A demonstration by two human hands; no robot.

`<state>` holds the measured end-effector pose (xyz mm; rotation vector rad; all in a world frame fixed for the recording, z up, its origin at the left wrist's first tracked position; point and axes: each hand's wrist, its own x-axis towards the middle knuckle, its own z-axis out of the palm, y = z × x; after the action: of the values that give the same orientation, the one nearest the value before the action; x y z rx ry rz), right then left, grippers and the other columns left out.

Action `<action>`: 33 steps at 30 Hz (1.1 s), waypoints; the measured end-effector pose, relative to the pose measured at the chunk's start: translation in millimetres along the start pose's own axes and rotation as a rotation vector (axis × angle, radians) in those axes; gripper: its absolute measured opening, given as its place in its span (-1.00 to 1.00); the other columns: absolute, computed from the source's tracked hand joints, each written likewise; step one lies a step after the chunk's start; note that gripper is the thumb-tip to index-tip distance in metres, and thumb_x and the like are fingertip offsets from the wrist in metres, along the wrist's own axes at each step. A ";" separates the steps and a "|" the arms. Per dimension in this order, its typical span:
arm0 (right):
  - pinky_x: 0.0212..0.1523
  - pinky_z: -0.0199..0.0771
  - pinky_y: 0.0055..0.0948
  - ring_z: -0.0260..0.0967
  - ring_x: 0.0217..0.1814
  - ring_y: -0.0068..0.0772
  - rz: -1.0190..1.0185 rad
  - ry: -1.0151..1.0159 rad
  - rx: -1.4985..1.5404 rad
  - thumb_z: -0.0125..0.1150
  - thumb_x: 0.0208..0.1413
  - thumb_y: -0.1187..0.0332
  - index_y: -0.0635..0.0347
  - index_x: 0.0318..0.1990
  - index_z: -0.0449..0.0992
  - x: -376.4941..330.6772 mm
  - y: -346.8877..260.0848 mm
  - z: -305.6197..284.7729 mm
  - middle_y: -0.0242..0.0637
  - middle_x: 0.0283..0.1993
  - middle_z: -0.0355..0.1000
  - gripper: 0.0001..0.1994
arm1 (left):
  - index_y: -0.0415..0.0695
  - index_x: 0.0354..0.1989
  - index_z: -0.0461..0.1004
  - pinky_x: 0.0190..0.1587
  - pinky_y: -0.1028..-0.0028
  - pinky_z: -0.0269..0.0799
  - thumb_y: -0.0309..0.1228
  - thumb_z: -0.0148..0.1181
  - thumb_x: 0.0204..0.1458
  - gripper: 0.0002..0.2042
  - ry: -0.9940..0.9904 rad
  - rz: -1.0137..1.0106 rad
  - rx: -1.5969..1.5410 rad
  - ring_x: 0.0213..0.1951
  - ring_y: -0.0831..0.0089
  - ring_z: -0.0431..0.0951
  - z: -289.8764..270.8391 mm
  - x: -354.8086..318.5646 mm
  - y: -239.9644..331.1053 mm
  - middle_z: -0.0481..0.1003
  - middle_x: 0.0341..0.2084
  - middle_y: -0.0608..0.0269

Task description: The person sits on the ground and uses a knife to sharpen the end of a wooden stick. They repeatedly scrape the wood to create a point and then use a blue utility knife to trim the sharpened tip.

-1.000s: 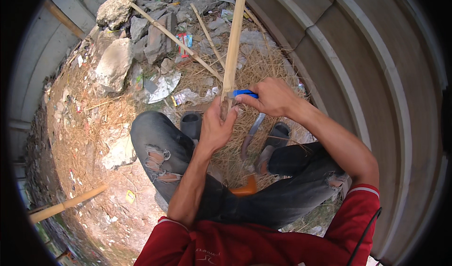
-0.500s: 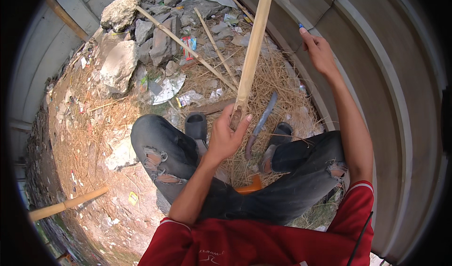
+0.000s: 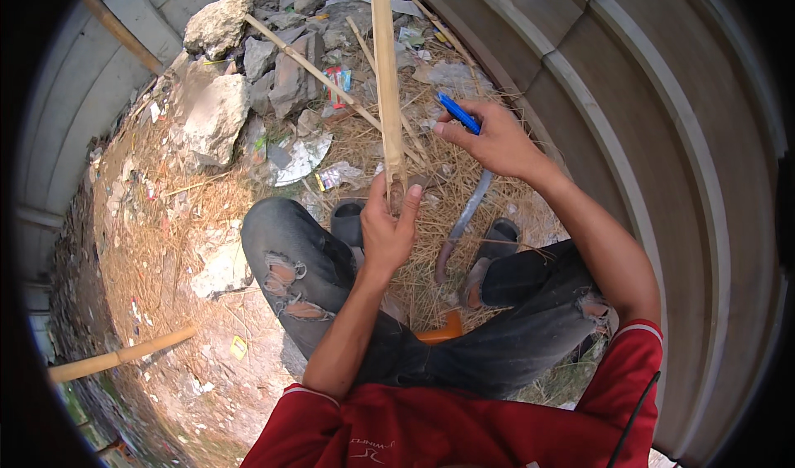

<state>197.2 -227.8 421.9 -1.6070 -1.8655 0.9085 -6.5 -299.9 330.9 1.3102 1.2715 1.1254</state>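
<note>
My left hand (image 3: 389, 229) is wrapped around the lower end of a long, pale split-bamboo strip (image 3: 386, 79). The strip points away from me, its far end beyond the top of the view. A slim blue tool (image 3: 458, 113) is pinched in my right hand (image 3: 494, 137), to the right of the strip and apart from it; its exact kind is unclear. Below that hand, a machete (image 3: 470, 207) with a grey blade and brown curved handle lies on the straw between my feet, the blade's far end hidden by the hand.
Two thin bamboo poles (image 3: 315, 72) lie across straw and litter ahead. Broken concrete chunks (image 3: 217, 118) are piled at the far left. A corrugated wall (image 3: 662, 178) closes off the right side. An orange object (image 3: 443, 329) shows below my legs; another bamboo pole (image 3: 124, 356) lies left.
My right hand has come down and left from beside the wall, bringing the blue tool near the strip. The strip's far end has swung left, and my left hand has shifted slightly left.
</note>
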 end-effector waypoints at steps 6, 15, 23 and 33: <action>-0.34 0.39 -0.22 0.42 -0.45 -0.14 -0.284 0.168 -0.171 0.33 0.11 0.13 0.16 0.08 0.47 -0.6 14.3 11.8 -0.07 -0.45 0.47 -0.55 | -0.17 0.11 0.51 -0.28 0.21 0.49 -0.29 0.25 0.15 -0.62 0.201 0.234 0.450 -0.36 0.04 0.65 -6.1 5.9 -2.5 0.61 -0.37 -0.09; -0.18 0.48 0.03 0.52 -0.21 0.17 -0.285 -0.015 -0.292 0.27 0.07 0.17 0.11 0.11 0.43 0.1 11.3 19.5 0.03 -0.32 0.55 -0.55 | 0.10 0.00 0.62 -0.20 0.12 0.49 -0.39 0.35 -0.03 -0.65 -0.011 0.016 1.158 -0.29 -0.05 0.61 -64.7 23.2 66.6 0.62 -0.38 -0.04; -0.32 0.42 -0.17 0.47 -0.40 -0.06 -0.286 0.021 -0.124 0.25 0.13 0.19 0.14 0.09 0.41 0.8 9.0 11.1 -0.06 -0.44 0.47 -0.58 | -0.26 -0.14 0.60 -0.18 0.49 0.56 -0.61 0.37 -0.05 -0.75 0.421 0.400 0.577 -0.28 0.43 0.69 -105.1 31.4 130.6 0.67 -0.37 0.11; -0.41 0.27 -0.17 0.30 -0.52 -0.18 -0.372 0.386 0.161 0.08 0.26 0.30 0.24 -0.04 0.30 -26.1 -46.8 -8.2 -0.21 -0.53 0.33 -0.76 | -0.32 -0.02 0.51 -0.05 0.48 0.56 -0.46 0.30 0.15 -0.73 0.388 0.952 -0.260 -0.08 0.35 0.64 -49.4 85.7 159.5 0.63 -0.20 -0.03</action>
<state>177.7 -255.7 464.1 -1.1834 -1.6893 0.5266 -33.9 -212.7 494.8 1.5738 0.6719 2.2078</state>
